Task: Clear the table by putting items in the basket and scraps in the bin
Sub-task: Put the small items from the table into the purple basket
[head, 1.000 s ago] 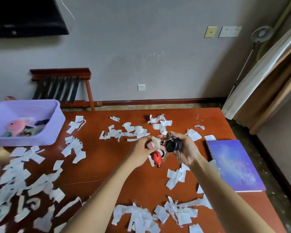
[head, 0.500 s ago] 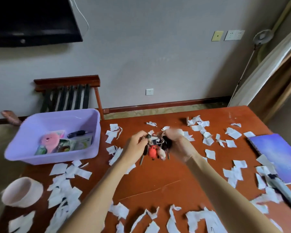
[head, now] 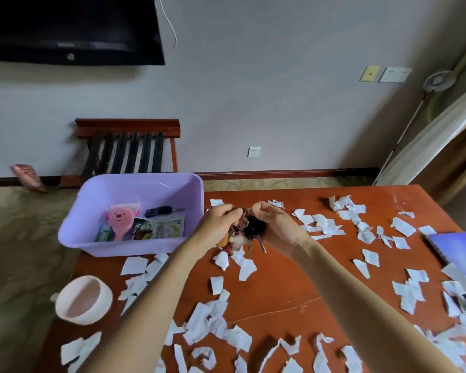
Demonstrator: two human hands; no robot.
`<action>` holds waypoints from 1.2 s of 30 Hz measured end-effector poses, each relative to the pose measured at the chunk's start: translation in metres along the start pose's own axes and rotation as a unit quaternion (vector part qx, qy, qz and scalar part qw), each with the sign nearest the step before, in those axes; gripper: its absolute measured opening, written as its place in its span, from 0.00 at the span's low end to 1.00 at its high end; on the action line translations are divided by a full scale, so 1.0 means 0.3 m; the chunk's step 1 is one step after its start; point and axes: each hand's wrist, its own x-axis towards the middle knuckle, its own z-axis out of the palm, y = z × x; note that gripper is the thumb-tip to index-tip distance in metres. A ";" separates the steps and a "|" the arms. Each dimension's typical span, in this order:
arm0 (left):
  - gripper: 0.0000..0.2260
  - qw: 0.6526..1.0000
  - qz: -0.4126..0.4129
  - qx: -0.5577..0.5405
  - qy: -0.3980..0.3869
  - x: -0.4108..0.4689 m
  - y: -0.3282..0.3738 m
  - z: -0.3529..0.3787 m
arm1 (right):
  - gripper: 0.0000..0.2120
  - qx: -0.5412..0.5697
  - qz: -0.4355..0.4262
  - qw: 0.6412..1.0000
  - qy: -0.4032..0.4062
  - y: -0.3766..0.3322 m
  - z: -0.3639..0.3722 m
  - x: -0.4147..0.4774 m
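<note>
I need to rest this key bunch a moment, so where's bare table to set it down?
The widest bare table lies between your forearms, below the key bunch and above the paper scraps along the near edge. It's crowded by the notebook and in front of the basket.

key bunch point(head: 243, 232) held aloft beside lilac basket point(head: 124, 249); paper scraps point(head: 246, 268) scattered

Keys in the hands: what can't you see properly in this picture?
Head view, the only one:
- Keys: mostly wrapped by the left hand and right hand, and blurred, so they cannot be counted.
- Notebook: cut off by the right edge.
- Packets in the basket: print too small to read.
</note>
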 end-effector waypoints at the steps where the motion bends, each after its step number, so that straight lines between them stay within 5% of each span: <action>1: 0.13 1.000 0.002 -0.016 0.014 0.000 -0.003 -0.015 | 0.13 -0.001 0.004 1.000 -0.010 -0.001 0.012 0.008; 7: 0.22 0.987 -0.082 -0.138 0.012 0.017 -0.036 -0.090 | 0.14 -0.037 0.013 0.998 -0.044 -0.019 0.064 0.049; 11: 0.17 0.956 -0.109 -0.266 -0.051 0.022 -0.034 -0.149 | 0.14 -0.055 0.001 0.998 -0.030 -0.026 0.065 0.083; 15: 0.07 0.981 -0.046 -0.164 -0.091 0.042 -0.040 -0.181 | 0.11 -0.017 -0.020 0.999 -0.021 -0.024 0.087 0.134; 19: 0.14 0.995 0.005 -0.093 -0.031 0.085 -0.019 -0.191 | 0.13 0.021 -0.032 0.999 -0.023 -0.029 0.102 0.180; 26: 0.13 0.984 0.111 0.132 0.035 0.145 0.018 -0.253 | 0.12 -0.138 -0.016 0.990 -0.022 -0.060 0.111 0.237; 36: 0.06 0.980 0.007 0.200 -0.013 0.216 0.021 -0.410 | 0.15 -0.226 -0.051 0.972 0.023 -0.066 0.208 0.341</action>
